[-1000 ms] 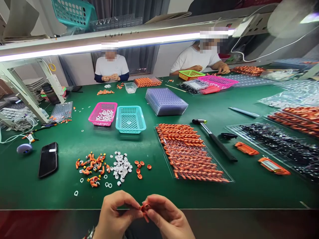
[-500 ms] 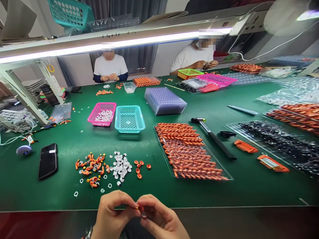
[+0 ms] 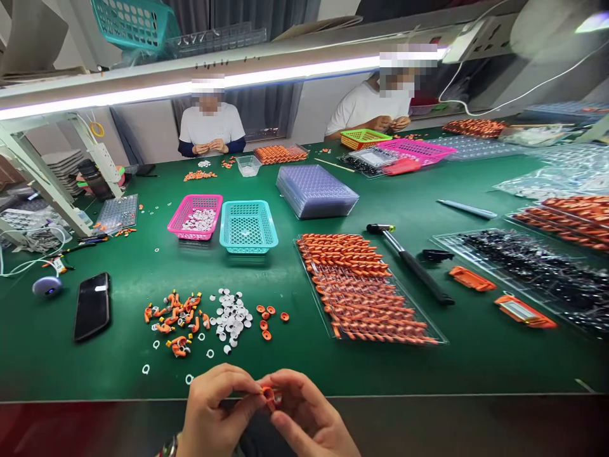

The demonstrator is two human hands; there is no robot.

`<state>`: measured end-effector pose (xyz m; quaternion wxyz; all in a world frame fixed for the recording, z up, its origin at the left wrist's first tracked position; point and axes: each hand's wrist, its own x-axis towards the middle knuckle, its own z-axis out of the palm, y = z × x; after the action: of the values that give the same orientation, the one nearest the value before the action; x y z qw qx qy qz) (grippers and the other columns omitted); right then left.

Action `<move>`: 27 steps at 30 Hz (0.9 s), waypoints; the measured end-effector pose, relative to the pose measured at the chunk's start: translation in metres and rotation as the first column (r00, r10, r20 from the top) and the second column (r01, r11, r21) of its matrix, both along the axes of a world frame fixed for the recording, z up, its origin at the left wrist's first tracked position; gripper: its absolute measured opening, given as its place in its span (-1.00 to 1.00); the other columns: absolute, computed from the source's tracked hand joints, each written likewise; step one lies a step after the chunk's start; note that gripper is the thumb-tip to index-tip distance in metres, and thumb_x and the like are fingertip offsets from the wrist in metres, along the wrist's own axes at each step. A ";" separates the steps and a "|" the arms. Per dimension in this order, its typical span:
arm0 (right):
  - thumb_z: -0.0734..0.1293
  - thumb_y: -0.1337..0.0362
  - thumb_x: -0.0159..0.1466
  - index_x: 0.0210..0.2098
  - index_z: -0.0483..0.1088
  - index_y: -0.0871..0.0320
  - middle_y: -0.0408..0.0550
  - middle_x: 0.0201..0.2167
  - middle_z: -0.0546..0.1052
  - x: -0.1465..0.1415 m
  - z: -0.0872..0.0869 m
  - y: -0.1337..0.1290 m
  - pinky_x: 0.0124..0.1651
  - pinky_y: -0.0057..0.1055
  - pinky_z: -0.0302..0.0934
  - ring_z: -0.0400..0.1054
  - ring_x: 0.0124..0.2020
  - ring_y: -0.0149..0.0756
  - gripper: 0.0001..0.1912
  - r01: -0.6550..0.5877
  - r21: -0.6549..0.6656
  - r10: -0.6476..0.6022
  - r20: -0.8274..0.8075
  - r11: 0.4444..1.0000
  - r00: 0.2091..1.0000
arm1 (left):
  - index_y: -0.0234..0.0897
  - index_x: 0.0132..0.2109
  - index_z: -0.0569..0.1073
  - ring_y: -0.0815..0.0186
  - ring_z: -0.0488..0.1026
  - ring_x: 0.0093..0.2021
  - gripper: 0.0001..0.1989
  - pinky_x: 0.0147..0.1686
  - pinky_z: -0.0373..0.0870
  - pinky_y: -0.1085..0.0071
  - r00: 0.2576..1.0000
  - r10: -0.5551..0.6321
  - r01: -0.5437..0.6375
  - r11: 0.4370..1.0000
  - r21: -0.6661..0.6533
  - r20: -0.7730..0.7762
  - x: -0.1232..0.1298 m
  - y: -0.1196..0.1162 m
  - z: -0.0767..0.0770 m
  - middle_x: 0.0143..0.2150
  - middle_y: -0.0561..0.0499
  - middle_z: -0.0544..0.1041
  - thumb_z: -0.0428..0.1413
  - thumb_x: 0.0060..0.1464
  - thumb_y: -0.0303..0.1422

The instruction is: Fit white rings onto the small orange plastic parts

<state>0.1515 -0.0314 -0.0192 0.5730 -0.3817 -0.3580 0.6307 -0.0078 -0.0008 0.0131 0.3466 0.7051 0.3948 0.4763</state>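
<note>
A small orange plastic part [image 3: 269,397] with a round, cup-like opening is held over the table's front edge. My left hand [image 3: 219,406] pinches its left side between thumb and forefinger. My right hand [image 3: 309,412] closes its fingertips on the other side. Just beyond my hands lie a heap of curved orange pieces [image 3: 178,317] with yellow tips, a pile of white caps [image 3: 232,320] and several loose orange cups [image 3: 266,335]. A thin white ring [image 3: 189,379] rests next to my left hand, and more rings are scattered nearby.
To the right are a clear tray of orange parts [image 3: 366,292], a black-handled hammer [image 3: 419,273] and a tray of black parts [image 3: 537,266]. Pink [image 3: 174,228] and turquoise [image 3: 248,247] baskets stand farther back. A phone [image 3: 92,308] lies left. Two people work across the table.
The orange part has turned between my fingers, so its round opening now shows. A white ring near my left hand has shifted slightly toward me and left.
</note>
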 end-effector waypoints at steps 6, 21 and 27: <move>0.46 0.19 0.20 -0.26 0.60 0.05 0.01 -0.28 0.63 0.003 0.000 0.004 -0.12 -0.45 0.40 0.52 -0.23 -0.21 -0.87 -0.049 0.076 0.032 0.206 0.996 0.978 | -0.24 -0.26 0.54 0.39 0.54 -0.39 -0.85 -0.36 0.45 0.59 0.999 -0.009 0.011 0.999 0.045 -0.049 0.000 -0.001 -0.002 -0.36 0.04 0.58 0.19 0.07 -0.58; 0.36 0.17 0.30 -0.09 0.51 -0.04 -0.07 -0.23 0.63 0.008 -0.011 0.006 -0.09 -0.50 0.42 0.53 -0.22 -0.31 -0.81 -0.096 0.117 0.067 0.233 0.988 0.970 | -0.22 -0.23 0.52 0.42 0.53 -0.38 -0.80 -0.34 0.43 0.63 0.992 -0.018 0.027 0.997 0.068 -0.123 -0.001 -0.002 -0.005 -0.35 0.05 0.57 0.16 0.06 -0.61; 0.34 0.24 0.33 -0.09 0.47 -0.07 -0.11 -0.24 0.60 0.011 -0.015 0.006 -0.08 -0.54 0.40 0.51 -0.20 -0.35 -0.83 -0.106 0.136 0.076 0.211 0.985 0.975 | -0.23 -0.26 0.54 0.41 0.52 -0.39 -0.84 -0.37 0.43 0.63 0.992 -0.028 0.031 0.999 0.022 -0.122 -0.001 -0.003 -0.005 -0.36 0.03 0.57 0.18 0.07 -0.58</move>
<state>0.1628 -0.0259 -0.0340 0.5299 -0.3849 -0.4775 0.5856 -0.0084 -0.0038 0.0086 0.3205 0.7427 0.3991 0.4317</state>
